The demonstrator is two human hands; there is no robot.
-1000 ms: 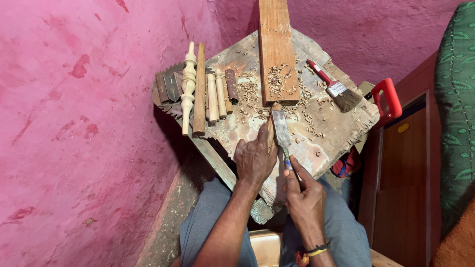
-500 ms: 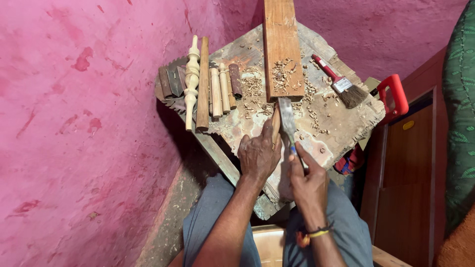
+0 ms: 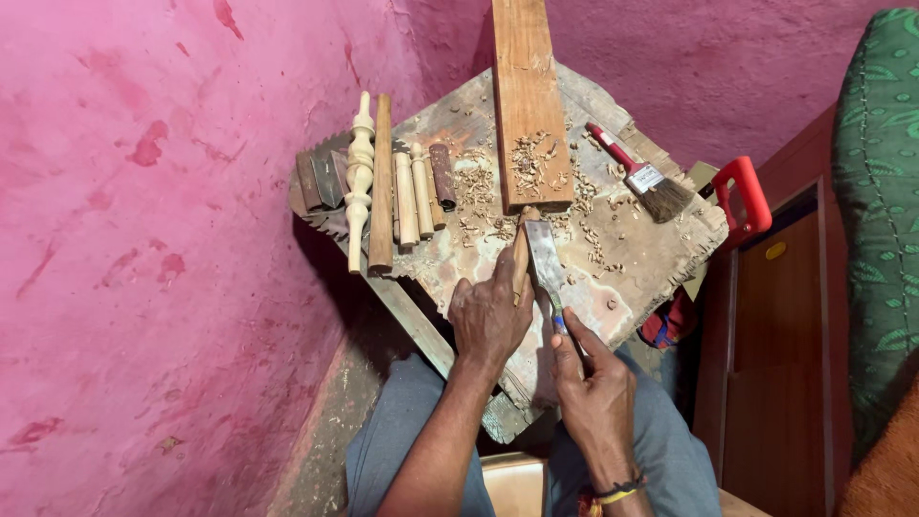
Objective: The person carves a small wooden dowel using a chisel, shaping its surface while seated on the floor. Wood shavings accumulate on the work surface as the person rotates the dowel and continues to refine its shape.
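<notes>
Nearest the camera, grey-trousered knees (image 3: 661,460) are seen below a worn wooden work board (image 3: 632,278). The right hand (image 3: 595,388), with a beaded band at its wrist, is closed around the handle of a flat chisel (image 3: 548,268); the broad metal blade is laid across the board, pointing away from the body. Just beside it, the left hand (image 3: 490,316) is pressed down on a small wooden stick (image 3: 522,258), which is pinned under the fingers and thumb against the board, touching the blade's left side. The stick's far end is set against the near end of a long reddish plank (image 3: 528,105), which is laid along the board towards the wall.

Wood shavings (image 3: 531,158) are scattered over the plank and board. To the left, a turned spindle (image 3: 359,172), a plain rod (image 3: 382,182) and several short dowels (image 3: 416,191) are lined up side by side, with dark blocks (image 3: 321,177) at the board's edge. To the right, a red-handled paintbrush (image 3: 639,174) is laid, and a red saw handle (image 3: 745,196) is seen past the board's edge. A pink wall (image 3: 144,239) is seen behind.
</notes>
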